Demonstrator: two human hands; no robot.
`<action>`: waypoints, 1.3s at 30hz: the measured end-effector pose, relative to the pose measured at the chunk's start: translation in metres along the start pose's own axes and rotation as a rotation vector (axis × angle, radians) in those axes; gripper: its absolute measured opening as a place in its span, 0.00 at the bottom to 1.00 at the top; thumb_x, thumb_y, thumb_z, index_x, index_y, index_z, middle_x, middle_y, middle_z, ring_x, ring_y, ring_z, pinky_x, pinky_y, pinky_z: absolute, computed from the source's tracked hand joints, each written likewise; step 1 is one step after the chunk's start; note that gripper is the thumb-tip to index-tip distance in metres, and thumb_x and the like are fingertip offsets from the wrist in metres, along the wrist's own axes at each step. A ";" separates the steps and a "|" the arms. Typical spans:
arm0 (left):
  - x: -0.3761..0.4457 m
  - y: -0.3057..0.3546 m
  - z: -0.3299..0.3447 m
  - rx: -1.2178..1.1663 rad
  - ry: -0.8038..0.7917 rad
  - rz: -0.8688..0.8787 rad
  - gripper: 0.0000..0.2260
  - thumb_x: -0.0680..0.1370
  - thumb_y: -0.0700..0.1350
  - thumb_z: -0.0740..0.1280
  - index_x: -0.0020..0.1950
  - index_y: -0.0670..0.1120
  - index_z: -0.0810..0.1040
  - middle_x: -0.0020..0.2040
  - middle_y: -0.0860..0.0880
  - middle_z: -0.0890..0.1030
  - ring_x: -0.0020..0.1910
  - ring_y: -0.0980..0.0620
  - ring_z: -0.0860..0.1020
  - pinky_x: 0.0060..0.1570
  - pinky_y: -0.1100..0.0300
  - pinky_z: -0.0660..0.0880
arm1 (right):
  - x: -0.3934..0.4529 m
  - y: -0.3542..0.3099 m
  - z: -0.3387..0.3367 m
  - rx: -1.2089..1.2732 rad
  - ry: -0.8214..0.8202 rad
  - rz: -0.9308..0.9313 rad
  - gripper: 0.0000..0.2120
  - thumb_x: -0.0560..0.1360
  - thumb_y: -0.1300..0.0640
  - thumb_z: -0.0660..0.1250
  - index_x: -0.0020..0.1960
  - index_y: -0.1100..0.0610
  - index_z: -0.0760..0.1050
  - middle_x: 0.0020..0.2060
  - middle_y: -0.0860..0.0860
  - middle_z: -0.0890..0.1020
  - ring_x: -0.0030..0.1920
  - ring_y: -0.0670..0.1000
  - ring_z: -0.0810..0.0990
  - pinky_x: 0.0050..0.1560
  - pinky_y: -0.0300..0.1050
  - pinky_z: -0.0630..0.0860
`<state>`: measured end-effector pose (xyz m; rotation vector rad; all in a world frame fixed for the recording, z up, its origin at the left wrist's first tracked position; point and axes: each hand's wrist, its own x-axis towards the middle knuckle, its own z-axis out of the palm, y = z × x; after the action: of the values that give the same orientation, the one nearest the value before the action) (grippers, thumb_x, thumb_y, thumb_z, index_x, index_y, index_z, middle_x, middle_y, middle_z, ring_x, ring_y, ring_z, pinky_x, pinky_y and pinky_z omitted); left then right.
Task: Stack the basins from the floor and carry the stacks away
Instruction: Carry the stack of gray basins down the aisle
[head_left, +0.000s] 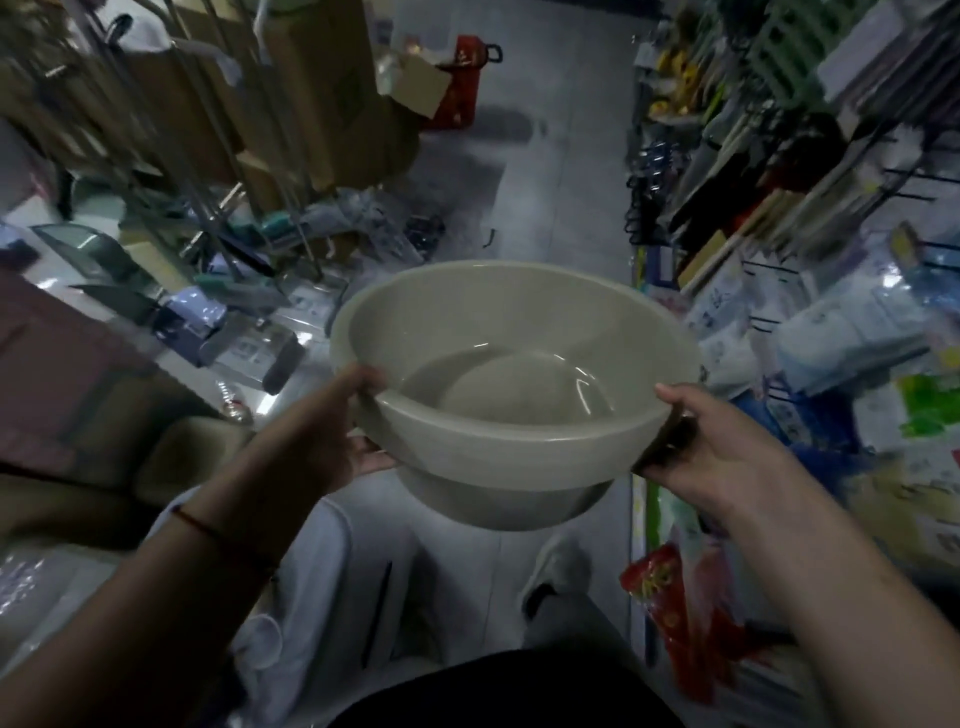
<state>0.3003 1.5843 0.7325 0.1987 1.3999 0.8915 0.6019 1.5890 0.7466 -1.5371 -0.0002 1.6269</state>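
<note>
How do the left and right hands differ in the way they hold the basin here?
The left hand takes the basin at its left rim, thumb over the top edge and fingertips showing beneath; the right hand takes the right rim, its fingers hidden behind the wall. The left wrist wears a red string; the right wrist is bare. Both grip the rim with the thumb on top and hold the basin off the floor.

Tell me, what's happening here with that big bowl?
A person is carrying a beige plastic basin with both hands down a narrow shop aisle. The left hand grips the rim on one side, thumb over the edge, and the right hand grips the opposite side. A second wall shows under the rim, so it looks like a nested stack, though how many basins is unclear. The basin is held off the grey floor, with packed shelves on the right and cardboard boxes on the left.
</note>
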 end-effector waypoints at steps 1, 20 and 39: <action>0.007 0.007 0.006 0.011 0.008 0.001 0.08 0.77 0.43 0.66 0.56 0.45 0.75 0.50 0.45 0.77 0.47 0.42 0.80 0.41 0.44 0.80 | 0.012 -0.009 0.007 -0.019 -0.001 0.007 0.17 0.76 0.59 0.68 0.64 0.59 0.73 0.57 0.57 0.78 0.55 0.59 0.77 0.34 0.57 0.79; 0.110 0.088 0.078 -0.431 0.331 -0.040 0.11 0.75 0.49 0.70 0.46 0.42 0.73 0.33 0.47 0.66 0.32 0.48 0.72 0.35 0.45 0.82 | 0.200 -0.182 0.180 -0.540 -0.307 0.178 0.08 0.75 0.60 0.69 0.54 0.57 0.77 0.55 0.57 0.82 0.57 0.58 0.80 0.48 0.61 0.78; 0.184 0.125 -0.010 -0.777 0.452 -0.067 0.26 0.75 0.46 0.70 0.72 0.44 0.70 0.69 0.50 0.69 0.61 0.48 0.76 0.27 0.49 0.79 | 0.235 -0.124 0.374 -1.129 -0.329 0.043 0.11 0.72 0.63 0.69 0.53 0.58 0.74 0.51 0.58 0.79 0.55 0.59 0.78 0.57 0.59 0.77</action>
<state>0.2233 1.7819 0.6661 -0.6708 1.3462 1.4112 0.4045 2.0020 0.7119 -1.9996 -1.2511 2.0112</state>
